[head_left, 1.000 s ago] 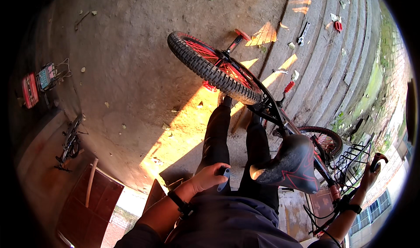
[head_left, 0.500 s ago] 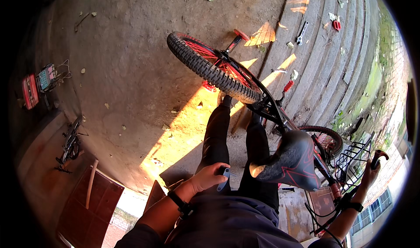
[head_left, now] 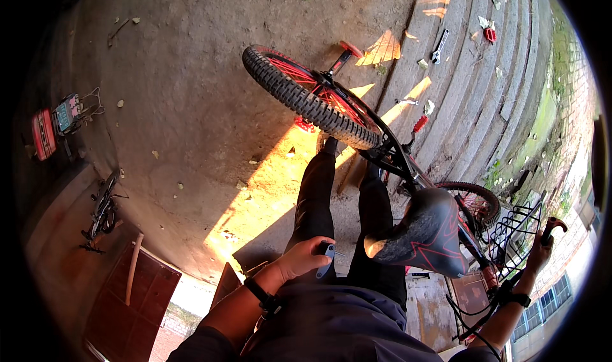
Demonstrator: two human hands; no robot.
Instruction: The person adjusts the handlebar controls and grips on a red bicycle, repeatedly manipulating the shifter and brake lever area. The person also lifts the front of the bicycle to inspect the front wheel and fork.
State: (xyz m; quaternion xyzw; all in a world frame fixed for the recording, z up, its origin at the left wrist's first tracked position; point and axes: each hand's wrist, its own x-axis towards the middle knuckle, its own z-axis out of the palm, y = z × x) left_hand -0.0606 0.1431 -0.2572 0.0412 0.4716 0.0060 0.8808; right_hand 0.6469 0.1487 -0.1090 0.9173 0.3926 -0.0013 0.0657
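I stand beside a small bicycle with a black frame and red spokes. Its knobby rear wheel is up, away from me. The black saddle with red lines is close to my legs. My left hand rests at my thigh and is closed on a small dark tool. My right hand grips the brown handlebar grip at the far right. A black wire basket sits at the bicycle's front, beside the smaller front wheel.
Wrenches and small parts lie on the concrete steps at the upper right. A red pedal sticks up by the wheel. A red and blue object and a dark bicycle part lie at the left. A rusty metal door is at the lower left.
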